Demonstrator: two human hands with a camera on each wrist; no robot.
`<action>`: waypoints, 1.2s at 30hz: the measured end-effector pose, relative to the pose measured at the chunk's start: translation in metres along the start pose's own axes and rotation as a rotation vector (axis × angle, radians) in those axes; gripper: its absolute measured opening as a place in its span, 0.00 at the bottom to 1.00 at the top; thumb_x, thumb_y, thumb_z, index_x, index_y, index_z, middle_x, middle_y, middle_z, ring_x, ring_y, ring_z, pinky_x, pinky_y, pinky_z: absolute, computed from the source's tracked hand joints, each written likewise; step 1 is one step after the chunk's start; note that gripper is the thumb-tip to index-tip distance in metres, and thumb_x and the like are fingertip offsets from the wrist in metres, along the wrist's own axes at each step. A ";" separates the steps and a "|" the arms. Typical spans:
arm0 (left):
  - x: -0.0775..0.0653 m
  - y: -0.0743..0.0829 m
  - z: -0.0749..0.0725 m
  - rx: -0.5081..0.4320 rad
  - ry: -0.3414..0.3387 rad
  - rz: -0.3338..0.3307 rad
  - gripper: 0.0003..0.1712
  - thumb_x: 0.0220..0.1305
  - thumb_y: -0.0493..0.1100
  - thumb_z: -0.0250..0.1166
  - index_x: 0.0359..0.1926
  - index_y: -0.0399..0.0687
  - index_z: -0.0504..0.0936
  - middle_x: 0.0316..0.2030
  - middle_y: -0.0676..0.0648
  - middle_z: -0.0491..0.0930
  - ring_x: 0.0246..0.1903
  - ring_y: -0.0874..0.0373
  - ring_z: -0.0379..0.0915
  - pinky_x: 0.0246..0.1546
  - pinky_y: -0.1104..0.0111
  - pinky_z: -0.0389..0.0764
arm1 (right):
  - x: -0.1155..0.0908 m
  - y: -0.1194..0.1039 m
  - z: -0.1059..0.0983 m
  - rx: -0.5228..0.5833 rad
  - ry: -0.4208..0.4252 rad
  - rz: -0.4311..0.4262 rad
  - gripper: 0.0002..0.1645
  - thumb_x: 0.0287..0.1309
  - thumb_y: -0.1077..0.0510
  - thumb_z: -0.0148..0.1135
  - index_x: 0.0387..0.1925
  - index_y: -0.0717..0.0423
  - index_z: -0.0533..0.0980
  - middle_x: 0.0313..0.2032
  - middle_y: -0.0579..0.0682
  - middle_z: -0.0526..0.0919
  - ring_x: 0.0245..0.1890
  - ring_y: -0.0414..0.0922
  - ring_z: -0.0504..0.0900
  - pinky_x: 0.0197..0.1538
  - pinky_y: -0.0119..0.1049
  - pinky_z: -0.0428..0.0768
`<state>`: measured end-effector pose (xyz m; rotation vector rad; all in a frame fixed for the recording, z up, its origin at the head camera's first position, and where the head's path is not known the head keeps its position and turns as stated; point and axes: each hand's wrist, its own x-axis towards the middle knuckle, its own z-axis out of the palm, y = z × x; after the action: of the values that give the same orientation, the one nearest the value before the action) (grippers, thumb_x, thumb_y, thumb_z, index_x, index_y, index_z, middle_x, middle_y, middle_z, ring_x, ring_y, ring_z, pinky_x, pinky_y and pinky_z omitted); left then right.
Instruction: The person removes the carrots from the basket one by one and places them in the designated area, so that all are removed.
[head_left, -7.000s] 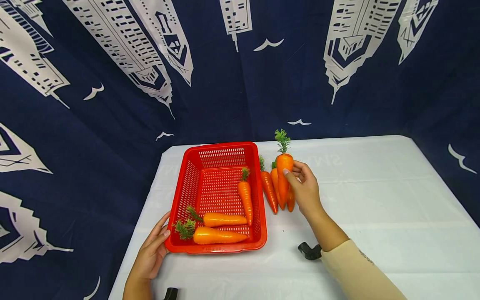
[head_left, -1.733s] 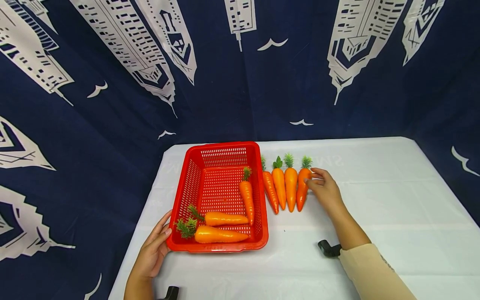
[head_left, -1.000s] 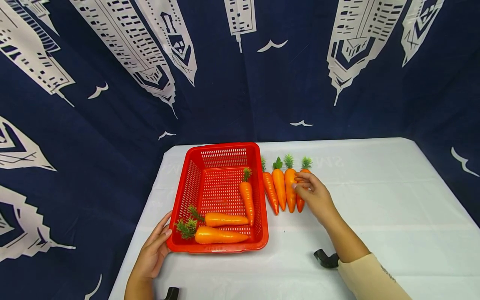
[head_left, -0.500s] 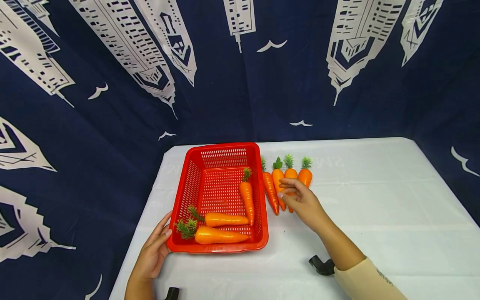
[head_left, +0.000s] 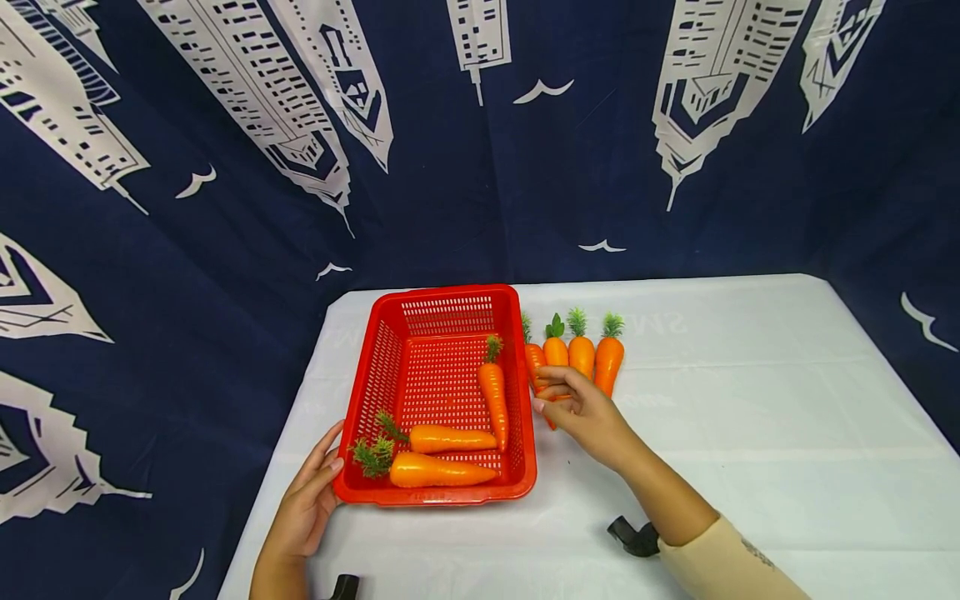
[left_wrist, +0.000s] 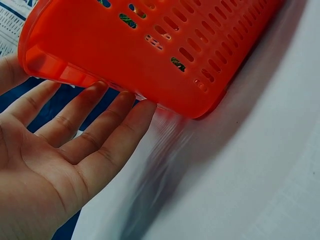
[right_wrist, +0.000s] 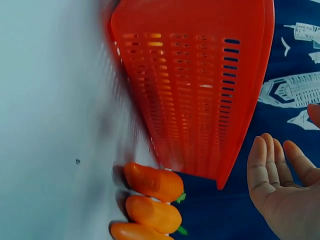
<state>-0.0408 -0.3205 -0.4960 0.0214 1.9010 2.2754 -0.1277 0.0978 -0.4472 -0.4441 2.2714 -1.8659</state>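
A red plastic basket (head_left: 418, 497) holds an upright-lying carrot (head_left: 492, 400) along its right side and two carrots lying crosswise, the upper one (head_left: 453, 437) and the lower one (head_left: 442, 470). My left hand (head_left: 303, 504) holds the near left corner, thumb at the rim, fingertips under it in the left wrist view. Several carrots with green tops lie in a row against the basket's right side, the rightmost carrot (head_left: 609, 362) among them. Over their lower ends hovers my right hand (head_left: 592, 421), fingers loosely bent, thumb apart, nothing between them; it hides some carrot tips.
A white cloth (head_left: 750, 400) covers the table. Behind and to the left hangs a dark blue curtain (head_left: 450, 200) printed with white buildings. Black wrist camera mounts (head_left: 637, 537) show below both hands.
The carrot my right hand held earlier now lies in the row outside the basket. Lately that empty hand has passed leftward over the carrots, toward the basket. The left hand stays put.
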 end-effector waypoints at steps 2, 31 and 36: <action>0.000 0.000 0.000 0.001 0.003 -0.001 0.33 0.81 0.40 0.42 0.81 0.53 0.46 0.65 0.55 0.70 0.59 0.66 0.77 0.53 0.68 0.82 | 0.000 -0.001 0.003 0.010 -0.019 -0.002 0.29 0.66 0.56 0.66 0.66 0.52 0.70 0.61 0.57 0.77 0.54 0.54 0.79 0.44 0.33 0.85; 0.000 0.002 0.001 0.041 0.030 -0.014 0.32 0.81 0.41 0.43 0.81 0.53 0.48 0.65 0.56 0.71 0.59 0.66 0.77 0.53 0.69 0.82 | 0.004 -0.020 0.043 -0.092 -0.248 -0.052 0.27 0.65 0.50 0.67 0.64 0.42 0.73 0.56 0.47 0.79 0.51 0.45 0.82 0.55 0.35 0.82; 0.001 0.001 0.001 0.057 0.035 -0.023 0.32 0.81 0.42 0.44 0.81 0.53 0.49 0.65 0.56 0.70 0.60 0.66 0.76 0.54 0.69 0.82 | 0.004 -0.022 0.052 -0.109 -0.296 -0.069 0.28 0.65 0.48 0.68 0.64 0.40 0.72 0.57 0.45 0.78 0.54 0.49 0.82 0.57 0.37 0.81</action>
<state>-0.0415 -0.3197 -0.4945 -0.0326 1.9726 2.2211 -0.1121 0.0449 -0.4355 -0.7678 2.1870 -1.5858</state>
